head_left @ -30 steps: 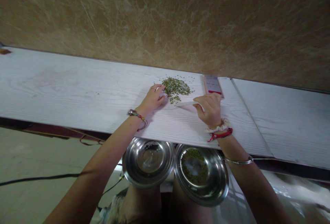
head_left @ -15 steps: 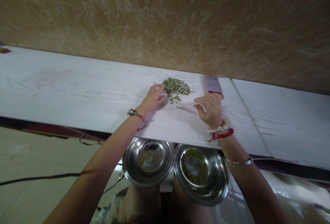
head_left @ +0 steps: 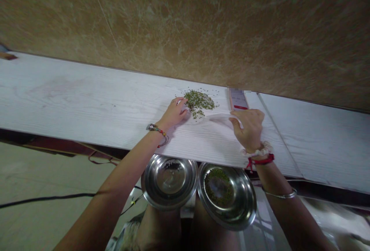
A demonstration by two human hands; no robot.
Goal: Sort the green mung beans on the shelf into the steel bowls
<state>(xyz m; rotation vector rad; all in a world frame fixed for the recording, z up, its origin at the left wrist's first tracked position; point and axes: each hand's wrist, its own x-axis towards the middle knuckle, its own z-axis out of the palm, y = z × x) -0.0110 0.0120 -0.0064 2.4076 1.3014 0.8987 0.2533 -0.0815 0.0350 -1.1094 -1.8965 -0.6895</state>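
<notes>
A loose pile of small green beans (head_left: 199, 101) with white grains among them lies on the white wood-grain counter. My left hand (head_left: 175, 112) rests at the pile's left edge, thumb and fingers apart, fingertips by the beans. To the right of the pile, my right hand (head_left: 249, 126) is closed on a thin, whitish, see-through plastic sheet (head_left: 221, 118), which stretches left toward the pile's near edge. Below the counter edge, a steel bowl (head_left: 187, 193) on the left has a few white grains in it. The steel bowl (head_left: 244, 201) on the right holds green beans.
A phone (head_left: 238, 100) with a lit screen lies beyond my right hand, near the brown marbled wall (head_left: 185, 27). Both bowls sit over my knees, against the front edge of the counter (head_left: 86, 101). A black cable (head_left: 49, 198) runs at the lower left.
My right hand has moved right, drawing the plastic sheet out longer beside the pile. My left hand stays at the beans' left edge. The whole view has shifted slightly.
</notes>
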